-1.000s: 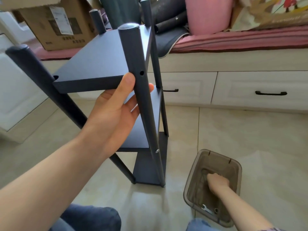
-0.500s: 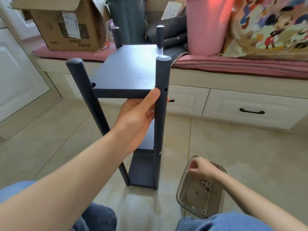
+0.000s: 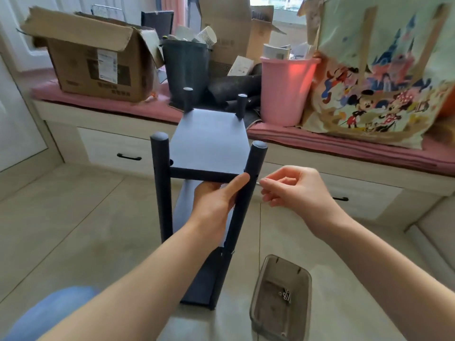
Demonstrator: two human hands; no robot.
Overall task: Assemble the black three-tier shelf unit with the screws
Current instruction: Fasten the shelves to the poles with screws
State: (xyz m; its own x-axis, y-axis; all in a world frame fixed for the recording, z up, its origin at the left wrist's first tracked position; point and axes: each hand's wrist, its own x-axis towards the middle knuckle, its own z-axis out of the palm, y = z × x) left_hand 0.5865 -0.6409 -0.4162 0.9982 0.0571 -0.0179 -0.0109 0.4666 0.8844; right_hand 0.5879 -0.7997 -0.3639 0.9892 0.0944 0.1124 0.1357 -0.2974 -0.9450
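Left hand (image 3: 216,200) grips the black three-tier shelf unit (image 3: 209,148) while right hand (image 3: 295,185), fingers pinched on a barely visible screw, should enter the shelf's right post hole squarely.

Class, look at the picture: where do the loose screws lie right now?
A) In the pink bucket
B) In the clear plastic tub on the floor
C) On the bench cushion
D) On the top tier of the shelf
B: the small silvery screws lie on the bottom of the clear plastic tub, which stands on the floor beside the black shelf unit.
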